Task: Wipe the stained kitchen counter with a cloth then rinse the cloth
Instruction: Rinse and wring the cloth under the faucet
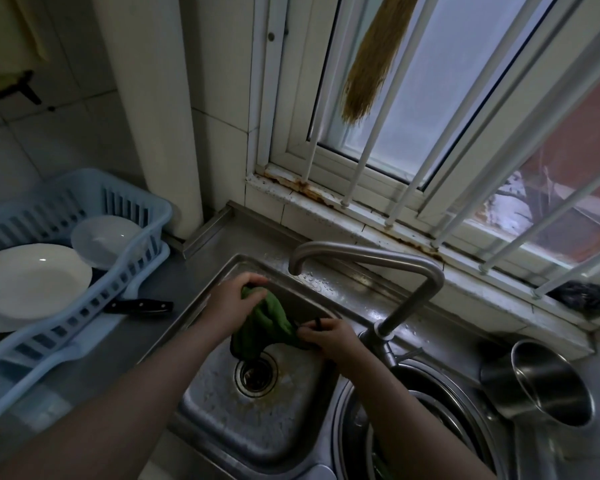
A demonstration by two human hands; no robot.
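A green cloth [269,325] hangs bunched over the left basin of the steel sink [222,403], just above the drain [256,374]. My left hand [230,304] grips its upper end near the basin's back wall. My right hand [329,337] grips its lower right end, which has a dark loop. The faucet [392,271] arches over from the right, and its spout ends above and right of the cloth. No water stream shows. The grey counter [142,327] lies left of the sink.
A blue dish rack [94,306] with a white plate [32,282] and a bowl [101,240] stands on the left. A black-handled knife [141,305] pokes out of it. A steel pot [548,382] lies tipped at the right, beside a round steel basin [430,410]. The barred window [430,133] is behind.
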